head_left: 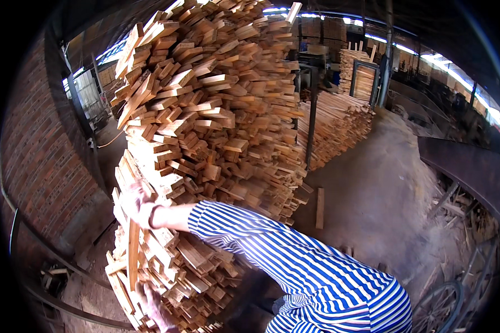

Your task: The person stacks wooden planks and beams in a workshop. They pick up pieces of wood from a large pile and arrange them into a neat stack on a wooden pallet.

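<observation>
The right hand (139, 203) and left hand (154, 308) are at the far and near ends of a narrow brown wooden strip (133, 256). I cannot tell if either grip is clamped.

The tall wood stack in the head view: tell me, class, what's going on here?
Someone in a blue-and-white striped sleeve has both bare hands at the left side of a tall stack of wooden pieces. The right hand is at the upper end of one long strip; the left hand is near its lower end. Glare hides how firmly either grips.
</observation>
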### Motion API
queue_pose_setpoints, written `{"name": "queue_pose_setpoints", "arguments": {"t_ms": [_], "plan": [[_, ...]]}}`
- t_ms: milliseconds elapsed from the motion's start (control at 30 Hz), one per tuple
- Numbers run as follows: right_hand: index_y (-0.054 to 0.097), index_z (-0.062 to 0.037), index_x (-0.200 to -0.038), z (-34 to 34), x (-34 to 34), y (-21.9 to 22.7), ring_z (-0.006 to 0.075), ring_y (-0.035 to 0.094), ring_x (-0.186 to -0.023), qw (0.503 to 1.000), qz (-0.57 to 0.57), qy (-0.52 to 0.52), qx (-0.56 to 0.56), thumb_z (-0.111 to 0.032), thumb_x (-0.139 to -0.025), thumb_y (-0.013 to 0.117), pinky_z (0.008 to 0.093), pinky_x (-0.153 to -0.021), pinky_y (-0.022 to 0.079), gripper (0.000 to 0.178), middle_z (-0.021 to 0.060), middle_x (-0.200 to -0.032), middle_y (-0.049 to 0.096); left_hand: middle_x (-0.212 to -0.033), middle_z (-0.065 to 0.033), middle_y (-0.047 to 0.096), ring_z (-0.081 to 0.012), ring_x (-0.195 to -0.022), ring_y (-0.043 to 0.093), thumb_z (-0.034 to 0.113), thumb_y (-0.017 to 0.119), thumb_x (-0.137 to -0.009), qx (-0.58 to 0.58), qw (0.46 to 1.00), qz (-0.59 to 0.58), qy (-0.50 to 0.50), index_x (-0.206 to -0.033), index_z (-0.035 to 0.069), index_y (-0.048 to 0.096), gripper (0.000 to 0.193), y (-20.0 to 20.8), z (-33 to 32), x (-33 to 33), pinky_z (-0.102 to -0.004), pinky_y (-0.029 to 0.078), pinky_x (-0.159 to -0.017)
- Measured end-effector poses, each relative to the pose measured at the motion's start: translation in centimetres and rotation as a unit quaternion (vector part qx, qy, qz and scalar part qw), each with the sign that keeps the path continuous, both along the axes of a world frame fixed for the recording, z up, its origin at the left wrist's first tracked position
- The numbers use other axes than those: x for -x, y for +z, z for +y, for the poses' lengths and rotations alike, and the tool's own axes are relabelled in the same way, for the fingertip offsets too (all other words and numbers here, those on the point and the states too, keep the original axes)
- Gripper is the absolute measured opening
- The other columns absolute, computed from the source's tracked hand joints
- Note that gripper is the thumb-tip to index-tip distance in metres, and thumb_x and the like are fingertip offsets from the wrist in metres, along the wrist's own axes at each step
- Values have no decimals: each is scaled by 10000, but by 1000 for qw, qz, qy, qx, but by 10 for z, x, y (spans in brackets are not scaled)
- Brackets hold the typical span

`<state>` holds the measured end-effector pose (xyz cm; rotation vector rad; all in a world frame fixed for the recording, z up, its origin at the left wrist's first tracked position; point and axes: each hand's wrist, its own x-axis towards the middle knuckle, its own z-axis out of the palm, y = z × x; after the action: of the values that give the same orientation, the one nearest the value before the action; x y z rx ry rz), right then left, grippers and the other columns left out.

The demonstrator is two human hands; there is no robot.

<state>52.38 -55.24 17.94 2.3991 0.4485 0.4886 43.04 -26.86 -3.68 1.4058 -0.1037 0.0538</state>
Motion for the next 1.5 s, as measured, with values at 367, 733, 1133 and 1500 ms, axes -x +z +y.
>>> {"name": "queue_pose_setpoints", "arguments": {"t_ms": [367,733,1133,1500], "plan": [[562,139,-1201,-34,-93,-124,361,585,-700,992,-70,29,101,-154,-872,529,565,-575,488,442,268,-888,623,-1427,-73,533,-199,-1216,591,313,630,-1014,46,990,133,-7,-1495,125,439,551,5,-97,-29,-371,520,-909],[566,-66,-1234,-46,125,-105,347,594,-1064,924,119,261,-253,-410,-796,778,465,-797,492,596,235,-1237,568,-1365,-126,578,-213,-1171,611,320,659,-995,-39,998,42,-31,-1480,61,445,590,14,-97,-17,-371,557,-899],[291,-123,-1585,-74,168,-201,377,307,-1490,735,393,-48,-550,-540,-950,600,459,-1212,297,820,193,-1636,266,-1311,-250,524,-411,-1135,589,517,739,-886,431,837,329,74,-1323,-28,441,759,94,-101,-161,-497,550,-923],[371,13,-1511,-32,62,-184,425,438,-1381,669,26,15,-743,-508,-920,681,493,-1114,398,846,286,-1474,465,-893,-80,679,-219,-791,691,287,560,-920,249,952,180,-3,-974,70,627,234,78,-65,-223,-340,598,-667]]}}
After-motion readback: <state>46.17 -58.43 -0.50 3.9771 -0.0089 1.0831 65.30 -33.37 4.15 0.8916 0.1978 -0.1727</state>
